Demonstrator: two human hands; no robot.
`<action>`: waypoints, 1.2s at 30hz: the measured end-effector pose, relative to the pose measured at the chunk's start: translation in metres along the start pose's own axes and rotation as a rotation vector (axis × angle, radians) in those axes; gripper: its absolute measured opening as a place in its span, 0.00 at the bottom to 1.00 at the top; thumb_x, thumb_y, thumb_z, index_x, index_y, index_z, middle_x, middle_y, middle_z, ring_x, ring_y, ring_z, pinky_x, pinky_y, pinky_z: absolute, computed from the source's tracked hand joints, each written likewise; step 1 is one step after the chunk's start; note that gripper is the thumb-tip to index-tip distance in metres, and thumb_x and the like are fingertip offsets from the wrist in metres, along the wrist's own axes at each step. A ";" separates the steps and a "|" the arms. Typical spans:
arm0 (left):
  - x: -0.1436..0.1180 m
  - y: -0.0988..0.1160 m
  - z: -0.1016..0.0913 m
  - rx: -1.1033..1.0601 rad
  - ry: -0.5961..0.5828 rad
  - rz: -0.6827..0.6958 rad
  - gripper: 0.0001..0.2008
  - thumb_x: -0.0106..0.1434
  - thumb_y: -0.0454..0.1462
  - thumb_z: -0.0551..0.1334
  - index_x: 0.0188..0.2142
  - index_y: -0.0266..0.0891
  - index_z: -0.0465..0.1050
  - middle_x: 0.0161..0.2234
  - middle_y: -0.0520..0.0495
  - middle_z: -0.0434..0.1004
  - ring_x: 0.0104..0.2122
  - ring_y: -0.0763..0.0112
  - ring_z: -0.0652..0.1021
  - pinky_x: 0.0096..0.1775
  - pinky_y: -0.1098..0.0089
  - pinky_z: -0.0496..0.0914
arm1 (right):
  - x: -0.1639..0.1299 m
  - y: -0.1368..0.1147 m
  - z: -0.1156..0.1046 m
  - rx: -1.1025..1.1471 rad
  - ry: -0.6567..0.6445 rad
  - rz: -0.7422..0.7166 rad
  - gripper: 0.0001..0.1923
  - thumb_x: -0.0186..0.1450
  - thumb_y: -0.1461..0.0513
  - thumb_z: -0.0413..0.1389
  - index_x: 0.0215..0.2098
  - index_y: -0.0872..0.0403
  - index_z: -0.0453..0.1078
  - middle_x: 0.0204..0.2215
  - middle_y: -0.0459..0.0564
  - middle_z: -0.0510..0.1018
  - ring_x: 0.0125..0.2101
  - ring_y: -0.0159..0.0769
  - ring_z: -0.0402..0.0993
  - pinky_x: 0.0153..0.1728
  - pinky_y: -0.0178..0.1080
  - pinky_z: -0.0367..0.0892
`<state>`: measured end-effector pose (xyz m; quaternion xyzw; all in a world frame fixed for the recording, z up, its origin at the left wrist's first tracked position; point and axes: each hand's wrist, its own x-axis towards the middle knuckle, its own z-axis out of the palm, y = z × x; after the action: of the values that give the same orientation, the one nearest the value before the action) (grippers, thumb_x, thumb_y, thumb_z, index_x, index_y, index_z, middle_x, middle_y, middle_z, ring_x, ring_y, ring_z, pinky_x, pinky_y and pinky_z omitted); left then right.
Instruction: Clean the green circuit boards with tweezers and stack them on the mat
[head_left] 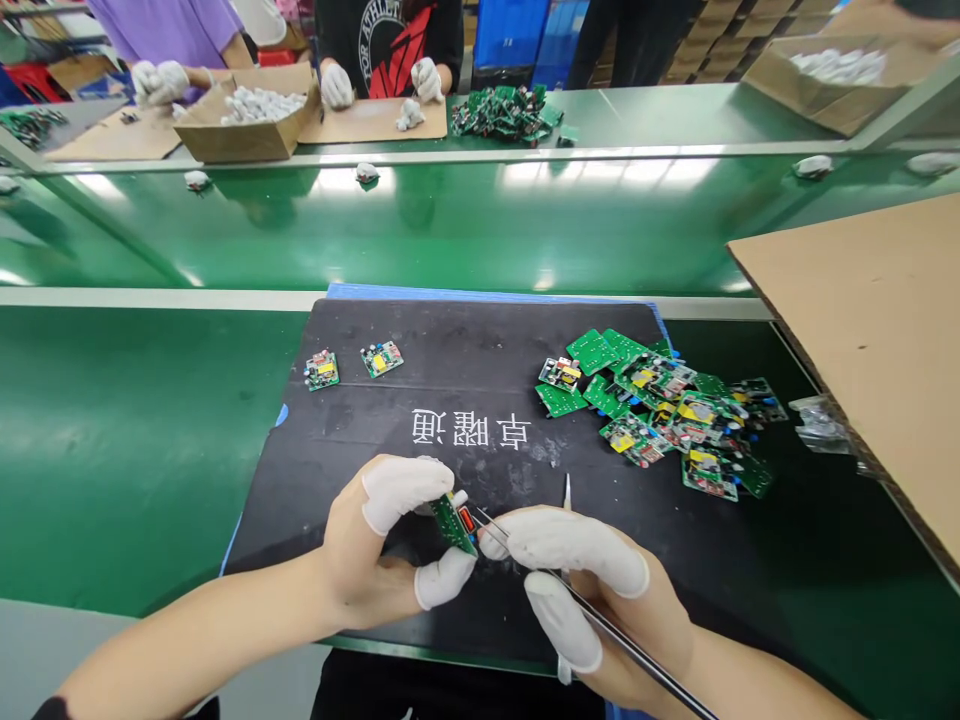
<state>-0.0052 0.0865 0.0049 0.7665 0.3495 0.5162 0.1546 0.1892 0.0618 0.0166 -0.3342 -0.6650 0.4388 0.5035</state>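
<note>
In the head view, my left hand (390,545), with white finger cots on, grips a small green circuit board (451,524) by its edges, tilted so its components face right. My right hand (577,570), also in finger cots, is closed around metal tweezers (626,645). The tweezer tips reach to the board's component side, close by a red-and-black part; whether they touch it I cannot tell. Under both hands lies a black mat (360,440) with white characters printed on it. Behind my right hand a thin pale tool (568,492) is partly hidden.
A pile of circuit boards (675,410) covers the mat's right side. Two single boards, one (322,370) beside another (382,358), lie at its far left. A cardboard sheet (862,330) juts in at right. Beyond the green conveyor (450,220), gloved co-workers sit by a carton (240,140).
</note>
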 end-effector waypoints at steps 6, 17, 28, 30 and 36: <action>0.003 0.000 0.000 0.049 -0.003 0.097 0.19 0.57 0.35 0.65 0.49 0.39 0.68 0.32 0.45 0.80 0.29 0.66 0.81 0.32 0.67 0.78 | 0.004 -0.002 -0.001 -0.053 -0.049 -0.076 0.19 0.61 0.74 0.54 0.46 0.48 0.66 0.35 0.52 0.82 0.35 0.39 0.81 0.33 0.39 0.80; 0.001 0.001 0.001 0.022 -0.019 0.040 0.19 0.57 0.35 0.65 0.49 0.41 0.68 0.31 0.46 0.80 0.29 0.65 0.81 0.31 0.67 0.77 | 0.008 -0.004 0.000 -0.265 -0.096 -0.163 0.17 0.66 0.71 0.52 0.48 0.46 0.63 0.33 0.49 0.82 0.32 0.37 0.82 0.32 0.36 0.80; -0.002 -0.001 0.000 -0.017 -0.039 -0.004 0.21 0.55 0.34 0.66 0.49 0.39 0.68 0.34 0.44 0.79 0.31 0.64 0.80 0.33 0.66 0.77 | 0.005 0.000 -0.002 -0.178 -0.051 -0.126 0.19 0.61 0.74 0.51 0.46 0.47 0.64 0.35 0.50 0.81 0.35 0.37 0.81 0.33 0.37 0.78; 0.000 -0.004 -0.004 0.023 -0.020 -0.046 0.21 0.54 0.33 0.65 0.48 0.40 0.68 0.35 0.45 0.78 0.33 0.63 0.80 0.34 0.64 0.76 | 0.009 0.000 0.000 -0.225 -0.022 -0.099 0.15 0.62 0.72 0.50 0.42 0.49 0.65 0.30 0.47 0.78 0.28 0.34 0.78 0.28 0.34 0.75; 0.019 -0.038 -0.020 0.271 0.139 -0.145 0.18 0.53 0.33 0.66 0.45 0.41 0.71 0.43 0.44 0.75 0.46 0.56 0.76 0.48 0.55 0.71 | 0.021 0.007 0.005 -0.655 -0.214 0.055 0.10 0.64 0.67 0.48 0.26 0.52 0.65 0.17 0.43 0.71 0.17 0.31 0.67 0.19 0.33 0.60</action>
<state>-0.0337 0.1239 0.0034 0.7154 0.4804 0.5036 0.0622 0.1786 0.0818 0.0170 -0.4480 -0.8104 0.2478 0.2847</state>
